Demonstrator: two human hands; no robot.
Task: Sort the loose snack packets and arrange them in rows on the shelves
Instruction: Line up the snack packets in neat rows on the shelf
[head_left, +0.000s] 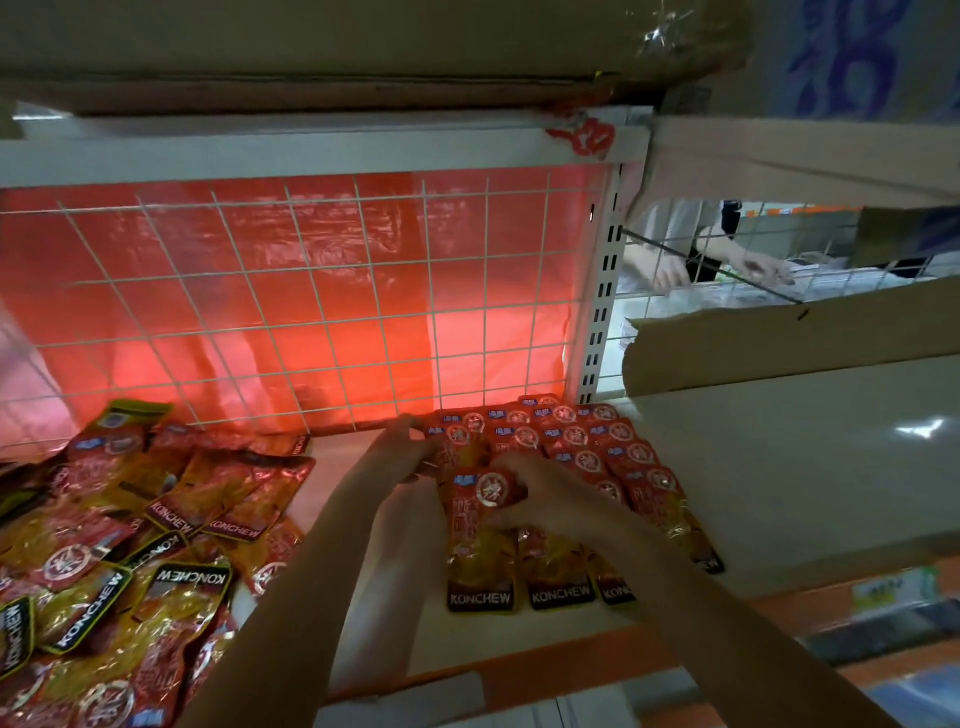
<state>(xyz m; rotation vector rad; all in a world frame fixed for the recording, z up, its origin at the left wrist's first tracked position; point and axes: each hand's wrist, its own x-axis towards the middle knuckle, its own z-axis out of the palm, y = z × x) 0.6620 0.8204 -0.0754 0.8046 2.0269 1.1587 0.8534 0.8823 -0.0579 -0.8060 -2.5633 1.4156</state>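
Note:
Red and yellow KONCHEW snack packets lie in overlapping rows (597, 457) on the white shelf (358, 519), toward its right side. A front packet (480, 540) of the rows is pinched at its top by my right hand (530, 499). My left hand (410, 447) grips the upper edge of a packet at the left end of the rows, near the wire grid. A loose heap of the same packets (119, 561) covers the shelf's left part.
A white wire grid (311, 291) with red plastic behind it backs the shelf. A slotted upright (597, 312) stands at the right, with cardboard (779, 343) beyond. Another person's hands (727, 265) work behind the mesh. The shelf's orange front edge (519, 670) runs below.

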